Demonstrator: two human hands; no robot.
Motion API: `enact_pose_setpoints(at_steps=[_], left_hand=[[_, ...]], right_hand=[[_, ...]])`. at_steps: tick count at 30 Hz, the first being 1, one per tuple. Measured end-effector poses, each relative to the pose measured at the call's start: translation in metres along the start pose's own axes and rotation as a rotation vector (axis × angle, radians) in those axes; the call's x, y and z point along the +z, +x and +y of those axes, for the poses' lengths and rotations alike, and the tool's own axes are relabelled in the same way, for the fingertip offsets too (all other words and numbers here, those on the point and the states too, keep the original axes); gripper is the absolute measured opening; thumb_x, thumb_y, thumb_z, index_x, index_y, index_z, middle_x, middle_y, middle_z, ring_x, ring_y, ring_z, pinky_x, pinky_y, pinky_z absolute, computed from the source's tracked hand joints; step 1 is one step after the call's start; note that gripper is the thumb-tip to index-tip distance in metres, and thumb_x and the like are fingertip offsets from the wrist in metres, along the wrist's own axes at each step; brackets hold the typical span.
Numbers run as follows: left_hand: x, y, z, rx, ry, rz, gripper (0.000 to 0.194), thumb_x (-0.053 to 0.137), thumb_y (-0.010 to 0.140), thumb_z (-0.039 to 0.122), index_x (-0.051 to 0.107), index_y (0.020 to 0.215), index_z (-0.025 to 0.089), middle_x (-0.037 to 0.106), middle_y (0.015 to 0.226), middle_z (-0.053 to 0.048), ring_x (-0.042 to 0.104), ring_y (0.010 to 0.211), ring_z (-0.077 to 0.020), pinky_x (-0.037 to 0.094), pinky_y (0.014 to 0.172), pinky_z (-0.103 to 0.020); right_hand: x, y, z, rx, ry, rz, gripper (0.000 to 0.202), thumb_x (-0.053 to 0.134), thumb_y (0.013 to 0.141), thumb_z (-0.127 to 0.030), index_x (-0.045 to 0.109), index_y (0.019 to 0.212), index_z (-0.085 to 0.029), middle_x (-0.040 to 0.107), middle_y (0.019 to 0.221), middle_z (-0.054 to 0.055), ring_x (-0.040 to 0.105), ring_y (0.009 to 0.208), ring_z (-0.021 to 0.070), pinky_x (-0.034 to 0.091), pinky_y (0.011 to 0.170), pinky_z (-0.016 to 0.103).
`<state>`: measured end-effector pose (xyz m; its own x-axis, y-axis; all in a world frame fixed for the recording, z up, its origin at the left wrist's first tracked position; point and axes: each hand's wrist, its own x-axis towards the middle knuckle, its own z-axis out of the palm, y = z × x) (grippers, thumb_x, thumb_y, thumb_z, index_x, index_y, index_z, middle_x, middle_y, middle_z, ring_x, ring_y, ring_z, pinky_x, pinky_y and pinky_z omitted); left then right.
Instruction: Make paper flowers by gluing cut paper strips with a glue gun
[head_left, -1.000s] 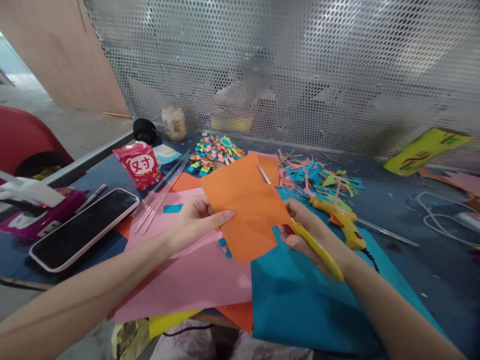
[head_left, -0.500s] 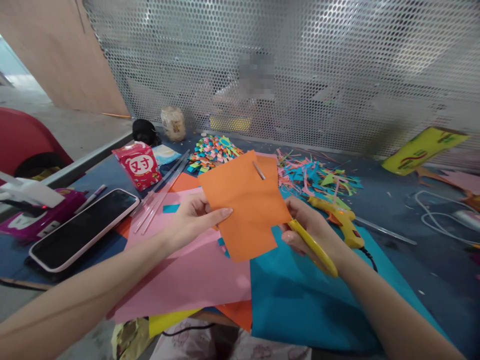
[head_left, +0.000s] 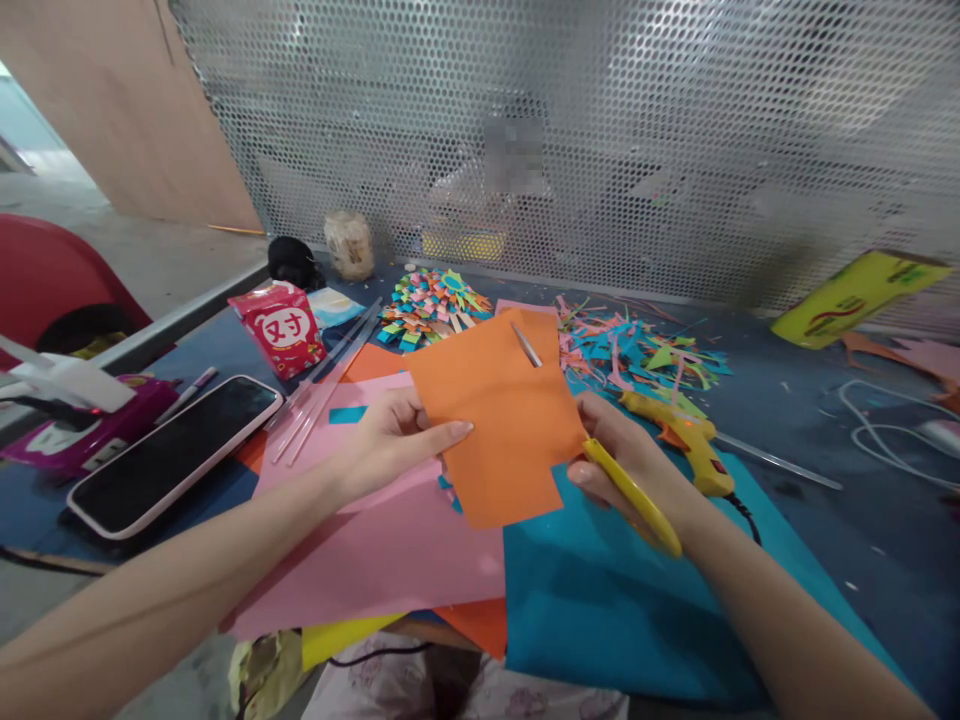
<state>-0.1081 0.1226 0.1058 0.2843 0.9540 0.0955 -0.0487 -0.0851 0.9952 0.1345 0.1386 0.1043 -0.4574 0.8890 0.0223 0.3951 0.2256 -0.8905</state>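
My left hand [head_left: 401, 435] pinches the left side of an orange sheet of paper [head_left: 499, 420], thumb on top. The sheet is held up off the table and has a notch cut from its lower right corner. In my right hand [head_left: 615, 450] are scissors with yellow handles [head_left: 634, 495], fingers closed round them at the sheet's right edge. Most of the blades are hidden by the paper; a metal blade tip [head_left: 527, 345] shows near its upper part. Below lie a pink sheet [head_left: 375, 570] and a blue sheet [head_left: 600, 610].
Behind the paper are a pile of folded coloured pieces [head_left: 431, 305] and paper scraps [head_left: 630, 345]. A yellow glue gun [head_left: 686, 440] lies right of my right hand. Leftward are a phone [head_left: 176, 455], clear glue sticks [head_left: 319, 400] and a red snack packet [head_left: 277, 325]. A perforated metal screen [head_left: 600, 130] stands behind.
Slightly more of the scissors' blade tip shows at the orange sheet. Both hands keep their holds, and the whole view has shifted a little.
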Motion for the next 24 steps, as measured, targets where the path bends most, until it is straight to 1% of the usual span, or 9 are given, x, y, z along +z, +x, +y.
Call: enact_pose_setpoints(at_steps=[3, 6, 11, 14, 16, 18, 21, 24], left_hand=[[-0.001, 0.0, 0.0, 0.001, -0.001, 0.002, 0.033, 0.072, 0.068, 0.043, 0.069, 0.081, 0.013, 0.074, 0.078, -0.008, 0.066, 0.062, -0.0168, 0.053, 0.055, -0.026], [-0.001, 0.0, 0.0, 0.004, -0.01, -0.007, 0.032, 0.072, 0.069, 0.041, 0.069, 0.083, 0.013, 0.074, 0.081, -0.008, 0.067, 0.064, -0.0174, 0.054, 0.057, -0.027], [0.001, -0.001, 0.001, -0.014, -0.047, -0.075, 0.025, 0.069, 0.073, 0.035, 0.069, 0.087, 0.014, 0.075, 0.088, -0.008, 0.07, 0.079, -0.0201, 0.057, 0.069, -0.029], [0.002, -0.002, 0.001, -0.034, -0.041, -0.099, 0.028, 0.069, 0.074, 0.036, 0.069, 0.089, 0.013, 0.074, 0.09, -0.009, 0.07, 0.074, -0.0201, 0.057, 0.065, -0.03], [0.002, -0.002, 0.001, -0.041, -0.042, -0.094, 0.03, 0.069, 0.073, 0.038, 0.069, 0.089, 0.013, 0.074, 0.089, -0.01, 0.07, 0.071, -0.0203, 0.057, 0.063, -0.03], [0.003, -0.001, 0.001, -0.038, -0.045, -0.087, 0.031, 0.07, 0.072, 0.039, 0.069, 0.088, 0.013, 0.075, 0.088, -0.01, 0.07, 0.073, -0.0208, 0.058, 0.064, -0.03], [0.003, -0.001, 0.0, -0.029, -0.051, -0.08, 0.03, 0.071, 0.071, 0.037, 0.069, 0.089, 0.013, 0.075, 0.088, -0.009, 0.071, 0.079, -0.0214, 0.058, 0.068, -0.03], [0.003, 0.0, -0.001, -0.044, -0.043, -0.082, 0.031, 0.071, 0.07, 0.037, 0.069, 0.089, 0.013, 0.075, 0.089, -0.009, 0.071, 0.081, -0.0222, 0.058, 0.067, -0.029]], right_hand=[[0.0, 0.0, 0.004, -0.011, 0.001, 0.025, 0.048, 0.062, 0.066, -0.062, 0.039, 0.085, -0.025, 0.042, 0.067, -0.005, 0.034, 0.044, 0.0073, 0.023, 0.037, 0.024], [0.001, -0.001, 0.006, -0.02, -0.008, 0.044, 0.046, 0.061, 0.067, -0.061, 0.039, 0.085, -0.024, 0.042, 0.068, -0.005, 0.033, 0.045, 0.0068, 0.023, 0.038, 0.024], [0.001, -0.001, 0.005, -0.024, -0.003, 0.024, 0.049, 0.06, 0.068, -0.064, 0.04, 0.088, -0.024, 0.042, 0.071, -0.005, 0.033, 0.046, 0.0058, 0.025, 0.039, 0.023], [0.002, -0.001, 0.005, -0.037, 0.018, 0.017, 0.049, 0.061, 0.068, -0.064, 0.04, 0.087, -0.024, 0.043, 0.07, -0.005, 0.034, 0.045, 0.0052, 0.025, 0.039, 0.023], [0.002, 0.0, 0.006, -0.039, 0.03, 0.034, 0.048, 0.062, 0.068, -0.064, 0.041, 0.085, -0.024, 0.044, 0.071, -0.005, 0.035, 0.044, 0.0048, 0.026, 0.037, 0.022], [0.003, 0.0, 0.007, -0.035, 0.039, 0.067, 0.048, 0.064, 0.066, -0.062, 0.041, 0.084, -0.023, 0.044, 0.07, -0.006, 0.035, 0.042, 0.0042, 0.025, 0.036, 0.021], [0.006, 0.0, 0.003, 0.016, 0.078, 0.108, 0.049, 0.068, 0.062, -0.058, 0.04, 0.082, -0.024, 0.044, 0.064, -0.008, 0.033, 0.034, 0.0034, 0.023, 0.03, 0.021], [0.008, -0.002, -0.006, 0.089, 0.153, 0.126, 0.047, 0.069, 0.061, -0.054, 0.038, 0.08, -0.025, 0.042, 0.057, -0.011, 0.032, 0.027, 0.0045, 0.021, 0.026, 0.021]])
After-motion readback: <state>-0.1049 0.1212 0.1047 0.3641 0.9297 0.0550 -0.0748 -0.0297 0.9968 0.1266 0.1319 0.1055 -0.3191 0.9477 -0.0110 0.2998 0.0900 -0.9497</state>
